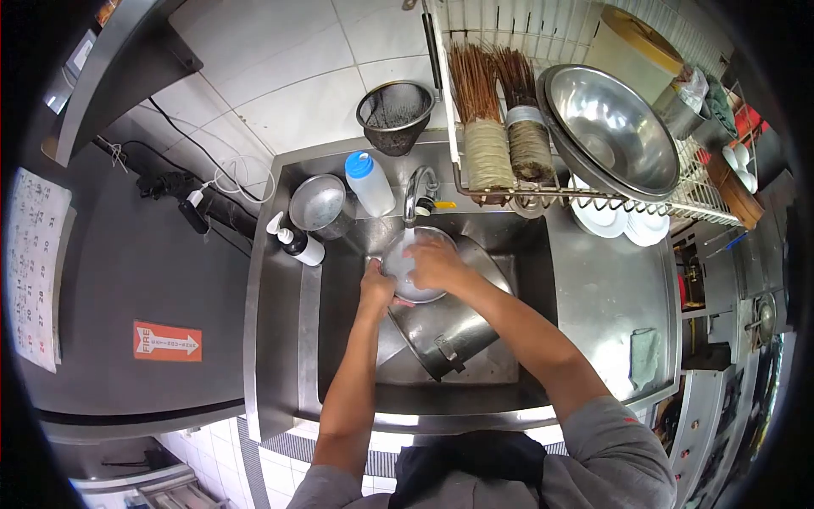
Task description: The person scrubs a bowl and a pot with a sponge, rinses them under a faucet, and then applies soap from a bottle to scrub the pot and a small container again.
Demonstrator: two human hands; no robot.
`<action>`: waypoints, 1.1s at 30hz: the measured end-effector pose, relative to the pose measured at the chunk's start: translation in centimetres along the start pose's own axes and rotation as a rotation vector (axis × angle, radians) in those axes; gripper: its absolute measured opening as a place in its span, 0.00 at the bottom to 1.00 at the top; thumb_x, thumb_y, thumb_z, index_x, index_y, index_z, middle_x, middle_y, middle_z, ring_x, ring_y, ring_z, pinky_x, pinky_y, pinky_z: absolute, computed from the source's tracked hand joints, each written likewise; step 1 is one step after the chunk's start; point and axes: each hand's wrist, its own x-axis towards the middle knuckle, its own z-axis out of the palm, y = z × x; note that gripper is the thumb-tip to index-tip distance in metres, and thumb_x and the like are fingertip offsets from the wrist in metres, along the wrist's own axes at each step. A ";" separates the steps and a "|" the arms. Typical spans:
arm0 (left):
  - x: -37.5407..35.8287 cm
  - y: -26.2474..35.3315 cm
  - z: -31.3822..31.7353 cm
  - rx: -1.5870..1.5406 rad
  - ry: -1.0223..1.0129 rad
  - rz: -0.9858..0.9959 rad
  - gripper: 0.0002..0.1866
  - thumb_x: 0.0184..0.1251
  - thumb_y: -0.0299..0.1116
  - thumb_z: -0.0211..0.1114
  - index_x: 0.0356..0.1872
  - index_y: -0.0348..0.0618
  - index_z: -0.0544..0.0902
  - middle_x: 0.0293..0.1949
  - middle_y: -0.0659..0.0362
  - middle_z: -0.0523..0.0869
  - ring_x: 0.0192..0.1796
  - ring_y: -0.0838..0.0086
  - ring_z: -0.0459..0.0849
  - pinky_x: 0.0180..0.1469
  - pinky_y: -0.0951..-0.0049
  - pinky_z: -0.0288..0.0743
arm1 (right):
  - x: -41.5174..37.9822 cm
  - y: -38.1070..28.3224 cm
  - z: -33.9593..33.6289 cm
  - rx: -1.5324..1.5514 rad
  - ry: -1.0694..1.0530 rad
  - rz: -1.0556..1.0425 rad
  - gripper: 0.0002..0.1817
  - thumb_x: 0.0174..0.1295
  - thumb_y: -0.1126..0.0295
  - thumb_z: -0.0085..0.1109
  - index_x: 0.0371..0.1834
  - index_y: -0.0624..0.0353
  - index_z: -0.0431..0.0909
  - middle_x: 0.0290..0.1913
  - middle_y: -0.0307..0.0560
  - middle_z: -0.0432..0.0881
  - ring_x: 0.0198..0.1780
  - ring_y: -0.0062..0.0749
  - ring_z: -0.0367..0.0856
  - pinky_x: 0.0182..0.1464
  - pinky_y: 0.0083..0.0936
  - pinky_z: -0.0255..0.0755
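My left hand (376, 287) grips the left rim of a round metal bowl (398, 265) in the sink, its fingers passing underneath. From the faucet (414, 199), water runs down into the bowl. My right hand (434, 263) is inside the bowl with its fingers bent against the inner surface; whatever they may hold is hidden. Below the bowl, a large steel pot (449, 327) lies tilted on its side in the sink basin (530, 314).
Along the sink's back left stand a pump bottle (303, 246), a metal container (318, 204) and a blue-capped bottle (370, 185). A mesh strainer (396, 117) hangs behind. At right, a wire rack holds bamboo brushes (486, 153) and steel bowls (612, 127); a cloth (644, 358) lies below.
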 end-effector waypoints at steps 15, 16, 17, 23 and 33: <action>1.5 -0.5 -0.1 -0.181 0.016 0.016 0.17 0.58 0.16 0.50 0.50 0.34 0.66 0.46 0.43 0.73 0.39 0.41 0.82 0.26 0.43 0.85 | 2.7 0.7 -0.7 0.297 -0.318 -0.123 0.37 0.42 0.64 0.65 0.62 0.52 0.70 0.50 0.60 0.80 0.49 0.54 0.80 0.53 0.38 0.74; 1.6 -0.3 -0.2 -0.172 0.016 0.015 0.17 0.58 0.16 0.50 0.50 0.34 0.65 0.46 0.44 0.72 0.39 0.41 0.82 0.26 0.43 0.85 | 2.5 0.2 -0.4 0.296 -0.313 -0.125 0.37 0.42 0.64 0.65 0.62 0.52 0.70 0.50 0.60 0.80 0.49 0.54 0.80 0.53 0.38 0.74; 1.6 -0.1 -0.2 -0.169 0.015 0.021 0.17 0.58 0.16 0.50 0.50 0.34 0.65 0.46 0.44 0.72 0.39 0.41 0.82 0.26 0.43 0.85 | 2.5 -0.1 0.3 0.238 -0.354 -0.083 0.34 0.43 0.64 0.64 0.60 0.52 0.72 0.50 0.61 0.80 0.49 0.53 0.80 0.53 0.39 0.73; 0.9 1.2 -0.5 -0.173 0.052 0.017 0.14 0.57 0.16 0.51 0.44 0.36 0.66 0.42 0.46 0.71 0.37 0.43 0.82 0.27 0.41 0.85 | 5.4 3.0 6.9 0.101 -0.387 -0.079 0.17 0.53 0.65 0.49 0.42 0.61 0.79 0.40 0.61 0.82 0.41 0.53 0.82 0.45 0.43 0.74; 0.9 0.9 -1.0 -0.170 0.040 0.041 0.11 0.56 0.16 0.51 0.38 0.38 0.64 0.38 0.48 0.70 0.34 0.44 0.81 0.26 0.40 0.84 | 5.4 4.1 4.1 0.275 0.019 0.004 0.08 0.51 0.65 0.60 0.31 0.54 0.84 0.33 0.55 0.84 0.37 0.46 0.84 0.40 0.37 0.76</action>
